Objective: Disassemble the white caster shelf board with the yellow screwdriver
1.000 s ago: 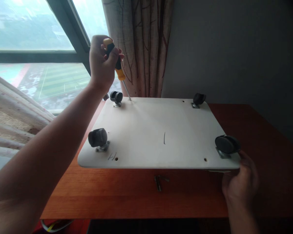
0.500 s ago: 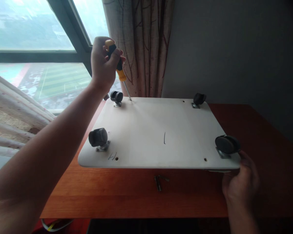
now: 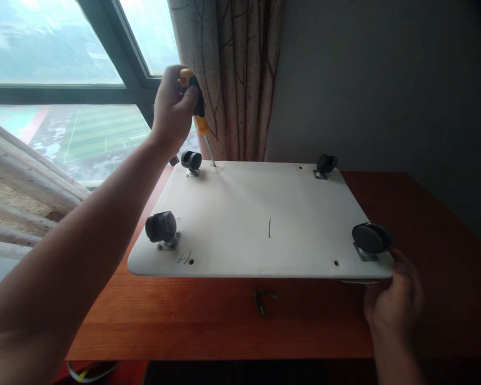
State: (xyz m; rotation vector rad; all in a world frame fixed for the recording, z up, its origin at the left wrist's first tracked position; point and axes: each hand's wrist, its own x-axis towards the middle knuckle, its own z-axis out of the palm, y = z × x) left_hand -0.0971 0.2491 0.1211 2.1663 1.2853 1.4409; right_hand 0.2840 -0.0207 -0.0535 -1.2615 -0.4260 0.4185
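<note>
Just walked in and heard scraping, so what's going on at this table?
A person's left hand grips a yellow-and-black screwdriver, its tip set near the far-left corner of a white rounded board with four black caster wheels. The right hand steadies the board's near-right corner. Loose metal screws lie on the reddish wooden table.

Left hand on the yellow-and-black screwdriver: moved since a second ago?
Yes. The left hand shifted slightly right toward the patterned curtain; the screwdriver tip stays at the white board hole.

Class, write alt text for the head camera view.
The left hand presses a yellow-and-black screwdriver onto the far edge of a white board with four black casters, lying on a wooden table; the right hand grips its near corner.
</note>
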